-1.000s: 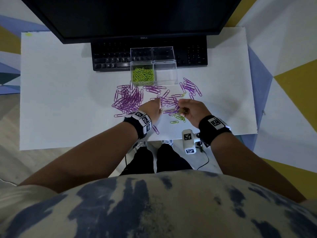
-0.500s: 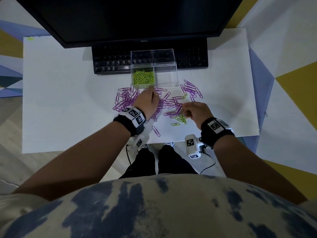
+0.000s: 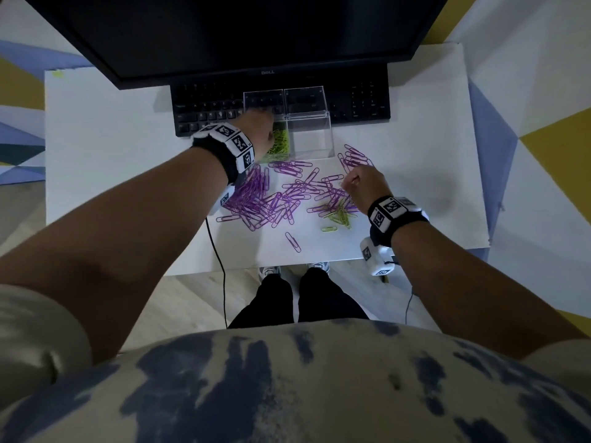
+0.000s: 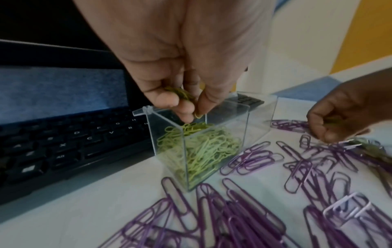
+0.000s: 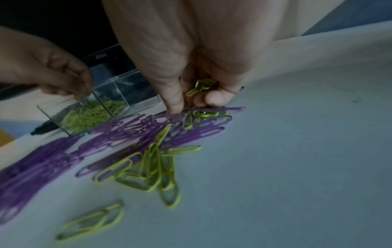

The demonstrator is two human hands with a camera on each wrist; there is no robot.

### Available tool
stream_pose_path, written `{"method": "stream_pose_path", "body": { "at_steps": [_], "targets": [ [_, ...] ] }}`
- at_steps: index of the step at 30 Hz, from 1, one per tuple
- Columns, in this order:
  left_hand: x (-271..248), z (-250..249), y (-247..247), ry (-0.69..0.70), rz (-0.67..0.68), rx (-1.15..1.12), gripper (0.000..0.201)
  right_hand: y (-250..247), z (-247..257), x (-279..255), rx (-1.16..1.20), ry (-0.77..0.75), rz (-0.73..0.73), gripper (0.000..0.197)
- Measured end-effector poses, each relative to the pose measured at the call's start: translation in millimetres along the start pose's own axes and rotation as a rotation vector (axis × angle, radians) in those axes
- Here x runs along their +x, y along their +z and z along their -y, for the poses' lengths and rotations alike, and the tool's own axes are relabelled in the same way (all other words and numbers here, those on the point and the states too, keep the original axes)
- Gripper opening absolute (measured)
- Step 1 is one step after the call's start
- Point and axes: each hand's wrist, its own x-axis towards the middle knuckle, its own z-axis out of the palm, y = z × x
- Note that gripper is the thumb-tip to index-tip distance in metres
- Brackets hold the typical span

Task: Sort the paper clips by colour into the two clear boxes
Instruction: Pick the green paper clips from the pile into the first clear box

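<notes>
Left hand [image 4: 180, 55]: positioned over the open top of the left clear box [image 4: 169, 151]; its fingers [image 4: 169, 101] are curled and pinching a few green clips [image 4: 183, 94] just above the green clips in the box [image 4: 203, 147]. This box stands on the tabletop [image 3: 112, 174], directly in front of the keyboard [image 3: 208, 113].

Right clear box [image 3: 308, 137]: adjoins the left box; no clips are visible inside it.

Purple clips [image 3: 259, 203]: scattered loose on the tabletop in front of both boxes.

Loose green clips [image 5: 148, 169]: a small cluster at the right edge of the purple spread.

Right hand [image 3: 364, 187]: lowered onto that spread; its fingers [image 5: 176, 100] are curled, holding green clips in the palm [image 5: 201, 87], fingertips touching the pile
</notes>
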Motion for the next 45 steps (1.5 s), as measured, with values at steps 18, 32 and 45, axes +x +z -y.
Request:
{"method": "stream_pose_path", "body": {
  "at_steps": [18, 32, 45],
  "targets": [
    [-48.5, -71.6, 107.1, 0.139, 0.098, -0.230, 0.010, -35.1, -22.9, -26.2, 0.687, 0.362, 0.105, 0.015],
    [-54.0, -64.9, 107.5, 0.134, 0.010, -0.289, 0.010, 6.0, -14.4, -40.8, 0.132, 0.123, 0.096, 0.006],
    [-57.8, -71.6, 122.1, 0.078, 0.038, -0.365, 0.006, -15.6, -19.6, -29.5, 0.170, 0.159, 0.003, 0.014]
  ]
}}
